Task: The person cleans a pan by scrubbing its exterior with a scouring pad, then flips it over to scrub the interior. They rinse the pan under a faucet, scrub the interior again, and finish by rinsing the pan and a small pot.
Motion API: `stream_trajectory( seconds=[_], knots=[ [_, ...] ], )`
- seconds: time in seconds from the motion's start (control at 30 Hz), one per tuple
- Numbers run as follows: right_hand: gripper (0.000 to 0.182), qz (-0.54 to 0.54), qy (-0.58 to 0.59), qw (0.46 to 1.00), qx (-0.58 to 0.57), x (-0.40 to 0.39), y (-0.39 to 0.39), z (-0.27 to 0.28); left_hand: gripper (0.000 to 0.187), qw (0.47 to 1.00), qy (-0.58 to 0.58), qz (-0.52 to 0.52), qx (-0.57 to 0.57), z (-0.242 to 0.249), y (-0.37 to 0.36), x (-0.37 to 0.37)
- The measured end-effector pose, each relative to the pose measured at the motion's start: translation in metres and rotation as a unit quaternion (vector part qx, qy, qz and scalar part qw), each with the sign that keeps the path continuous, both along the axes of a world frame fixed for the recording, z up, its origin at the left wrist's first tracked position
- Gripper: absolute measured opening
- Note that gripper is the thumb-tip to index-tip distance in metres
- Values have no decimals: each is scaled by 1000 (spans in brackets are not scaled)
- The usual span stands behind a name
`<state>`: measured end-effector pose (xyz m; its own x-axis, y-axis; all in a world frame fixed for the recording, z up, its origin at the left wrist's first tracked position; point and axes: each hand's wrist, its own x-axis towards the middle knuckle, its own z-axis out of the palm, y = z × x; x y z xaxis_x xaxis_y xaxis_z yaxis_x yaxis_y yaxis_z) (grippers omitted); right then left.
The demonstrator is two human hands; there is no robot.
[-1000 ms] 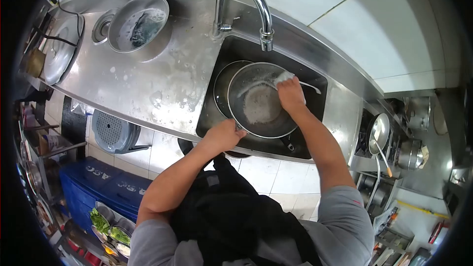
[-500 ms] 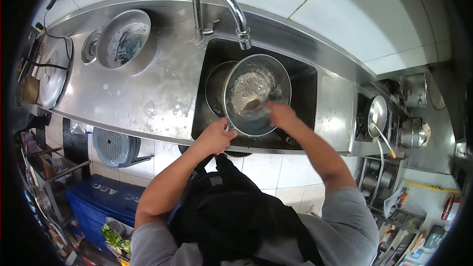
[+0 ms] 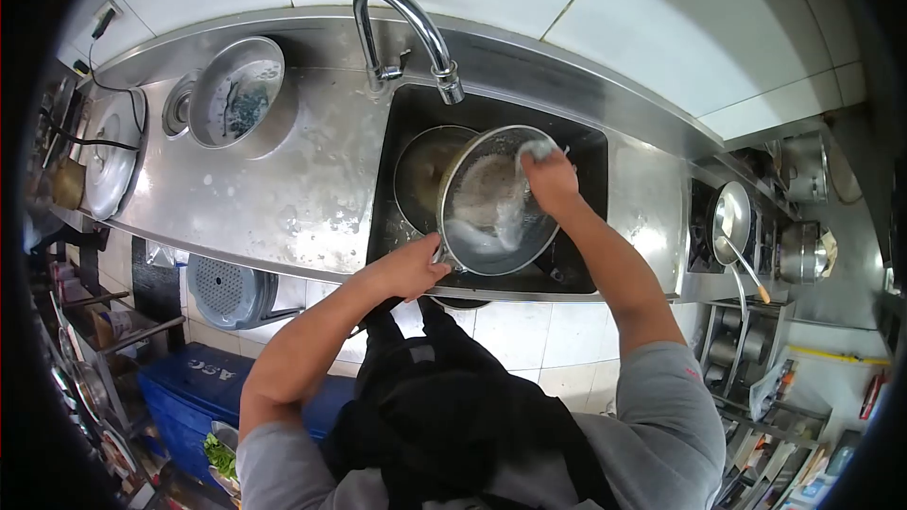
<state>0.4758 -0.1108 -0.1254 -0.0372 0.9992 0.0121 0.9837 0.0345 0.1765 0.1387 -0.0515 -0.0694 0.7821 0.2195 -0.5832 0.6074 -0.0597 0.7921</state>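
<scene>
A round metal pot [image 3: 487, 260] is tilted in the dark sink, with soapy suds and wet streaks over its inside. My left hand [image 3: 416, 267] is closed around the handle at the pot's near left rim. Inside the far right wall, my right hand [image 3: 552, 179] presses a pale, foamy scrubber [image 3: 539, 147] against the metal; its exact kind is partly hidden by the fingers. Behind the pot, on the left, another round pan [image 3: 408, 179] with murky water sits in the sink [image 3: 590, 227].
Over the sink's back edge arches a chrome faucet [image 3: 406, 0]. On the steel counter [image 3: 321, 189] to the left stand a metal basin [image 3: 274, 123] with sudsy contents and a large lid [image 3: 109, 170]. A wok [image 3: 729, 212] with a ladle rests on the stove at right.
My right hand has moved from the pot's lower right to its far right wall, bringing the scrubber into view. My left hand keeps its grip, and the suds have shifted. The camera view has shifted slightly.
</scene>
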Motion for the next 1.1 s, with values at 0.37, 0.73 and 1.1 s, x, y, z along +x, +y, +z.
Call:
stream_trajectory(
  seconds=[0.37,0.73,1.1],
  knots=[
    [8,112,332,935,-61,-118,4,2,41,994,-16,-44,95,1,10,7],
    [7,-181,605,772,76,-140,23,28,30,944,-73,-22,321,-12,-6,1],
    [19,-378,836,362,167,-37,-191,23,31,851,-53,123,507,18,-5,-41]
  ],
)
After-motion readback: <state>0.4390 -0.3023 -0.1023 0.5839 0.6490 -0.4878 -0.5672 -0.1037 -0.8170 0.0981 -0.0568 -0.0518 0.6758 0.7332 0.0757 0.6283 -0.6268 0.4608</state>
